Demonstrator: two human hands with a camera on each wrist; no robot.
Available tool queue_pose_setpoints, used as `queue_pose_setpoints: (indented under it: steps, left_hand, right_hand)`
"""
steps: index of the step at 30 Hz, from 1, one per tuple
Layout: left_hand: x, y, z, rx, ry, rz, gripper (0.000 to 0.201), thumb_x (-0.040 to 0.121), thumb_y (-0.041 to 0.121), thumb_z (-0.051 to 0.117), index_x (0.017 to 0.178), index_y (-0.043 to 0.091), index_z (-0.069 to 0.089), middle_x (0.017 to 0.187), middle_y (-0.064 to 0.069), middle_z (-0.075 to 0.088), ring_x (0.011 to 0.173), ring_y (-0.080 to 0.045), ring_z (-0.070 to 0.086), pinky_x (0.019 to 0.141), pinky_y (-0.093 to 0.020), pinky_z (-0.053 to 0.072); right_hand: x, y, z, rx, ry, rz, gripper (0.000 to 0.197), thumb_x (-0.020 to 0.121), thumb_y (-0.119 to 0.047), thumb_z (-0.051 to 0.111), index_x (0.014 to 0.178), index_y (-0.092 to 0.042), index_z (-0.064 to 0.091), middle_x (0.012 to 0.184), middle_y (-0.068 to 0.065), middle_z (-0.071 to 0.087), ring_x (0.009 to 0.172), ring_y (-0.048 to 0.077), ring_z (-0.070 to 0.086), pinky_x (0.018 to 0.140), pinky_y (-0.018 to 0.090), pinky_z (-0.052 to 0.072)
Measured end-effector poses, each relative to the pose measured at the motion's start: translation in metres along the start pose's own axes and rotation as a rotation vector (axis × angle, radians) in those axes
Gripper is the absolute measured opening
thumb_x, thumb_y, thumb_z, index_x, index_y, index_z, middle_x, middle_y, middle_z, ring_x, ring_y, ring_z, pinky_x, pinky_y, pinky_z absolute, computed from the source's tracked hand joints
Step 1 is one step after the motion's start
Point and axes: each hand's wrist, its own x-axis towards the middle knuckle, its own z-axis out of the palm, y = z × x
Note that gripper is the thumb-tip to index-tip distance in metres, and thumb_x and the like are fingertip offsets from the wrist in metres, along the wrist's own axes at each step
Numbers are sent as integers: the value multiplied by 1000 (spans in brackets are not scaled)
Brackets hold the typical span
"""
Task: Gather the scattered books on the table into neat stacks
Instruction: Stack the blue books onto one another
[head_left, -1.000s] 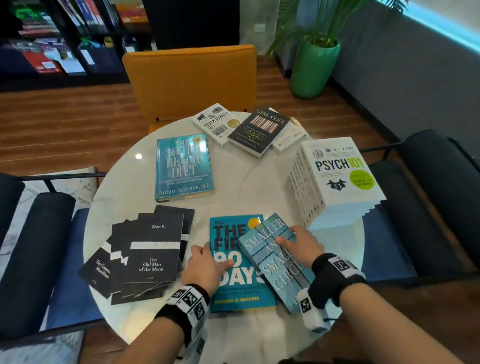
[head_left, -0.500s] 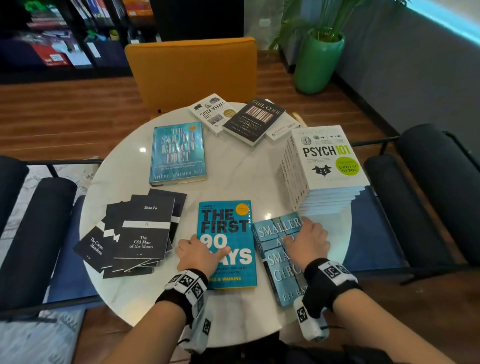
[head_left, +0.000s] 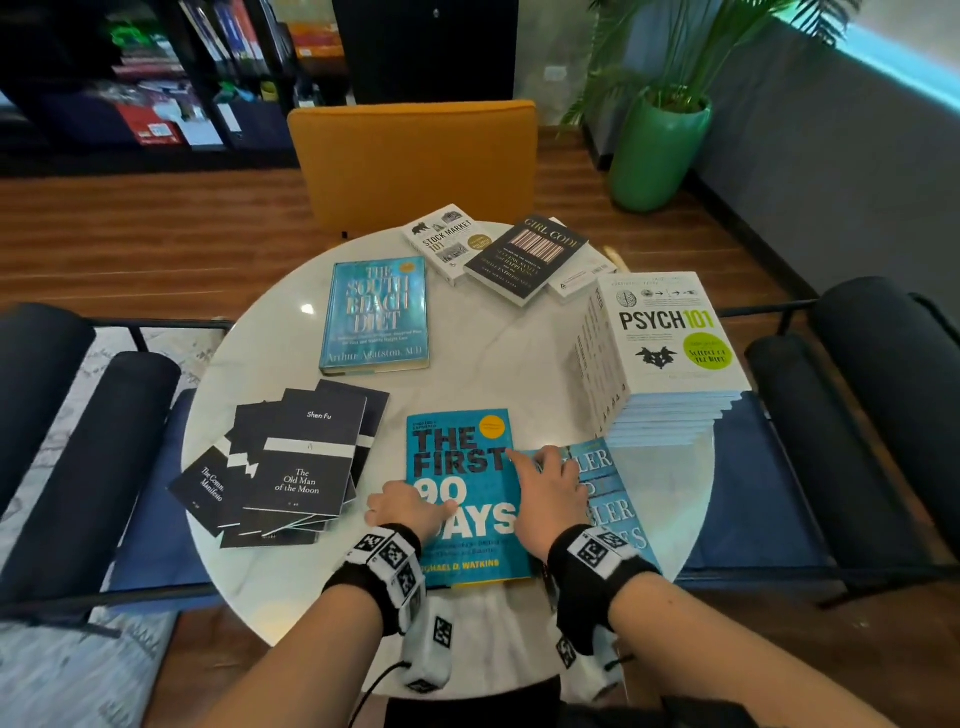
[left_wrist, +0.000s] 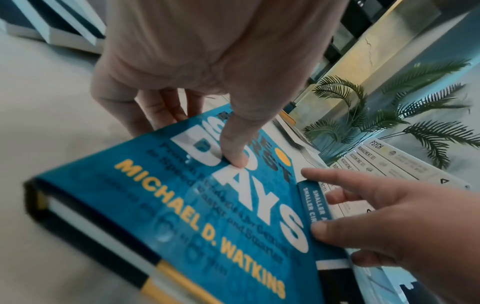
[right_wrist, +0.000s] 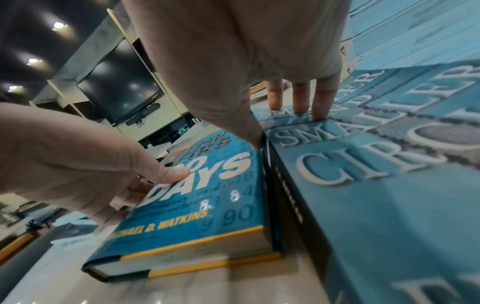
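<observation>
On the round white table (head_left: 519, 358), the blue book "The First 90 Days" (head_left: 457, 457) lies flat near the front edge. My left hand (head_left: 410, 510) grips its left edge, thumb on the cover (left_wrist: 233, 160) and fingers curled down beside it. The teal book "Smaller and Smaller Circles" (head_left: 608, 467) lies right beside it, spine against its right edge. On this second book my right hand (head_left: 550, 483) presses with straight fingers (right_wrist: 298, 102), thumb at the seam between the two books. Other scattered books: "The South Beach Diet" (head_left: 374, 317), "Stock Market 101" (head_left: 447, 241), "Girl Code" (head_left: 524, 257).
A tall stack topped by "Psych 101" (head_left: 660, 353) stands at the right, close behind the teal book. Several thin black books (head_left: 291, 467) fan out at the left. An orange chair (head_left: 415, 161) stands behind the table, and dark padded benches (head_left: 78, 441) flank it.
The teal book has slid off the blue book's cover and now lies beside it on the right. My right hand has shifted left to the seam; the left hand stays on the blue book.
</observation>
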Motion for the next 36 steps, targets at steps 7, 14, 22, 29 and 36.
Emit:
queue_pose_setpoints:
  steps: [7,14,22,29,36]
  left_hand:
    - [-7,4,1,-324,-15,6,66,79,25,77,127,8,35,132,-17,47,121,-33,49,105,-43,42]
    - [-16,7,-31,-674,-49,222,42,92,-1,59,115,11,25,117,-16,55,94,-24,60,73,-28,51]
    - [-5,4,-97,-875,48,315,44,96,7,55,129,9,26,115,-8,54,89,-18,64,69,-27,52]
    - [37,21,-147,-1013,-10,270,41,95,12,59,121,20,28,122,-17,59,100,-32,68,87,-51,56]
    - [102,57,-202,-950,-112,333,58,90,9,66,134,13,28,118,-11,60,86,-21,66,70,-34,55]
  right_hand:
    - [-2,-13,10,-190,1,0,63,94,-36,41,151,-23,18,152,15,16,138,35,19,112,47,24]
    - [3,-7,10,-85,42,-63,56,97,-38,37,150,-34,19,149,8,25,134,30,25,110,45,27]
    - [11,-15,14,-13,-53,-41,66,93,-18,41,152,-27,13,161,-8,3,147,31,5,117,53,11]
    - [66,-83,-60,815,-137,-59,49,101,-51,28,117,-19,62,111,-3,69,104,16,64,86,28,46]
    - [141,-157,-94,1153,-141,-95,24,102,-16,42,119,-7,56,119,13,66,98,25,65,85,32,53]
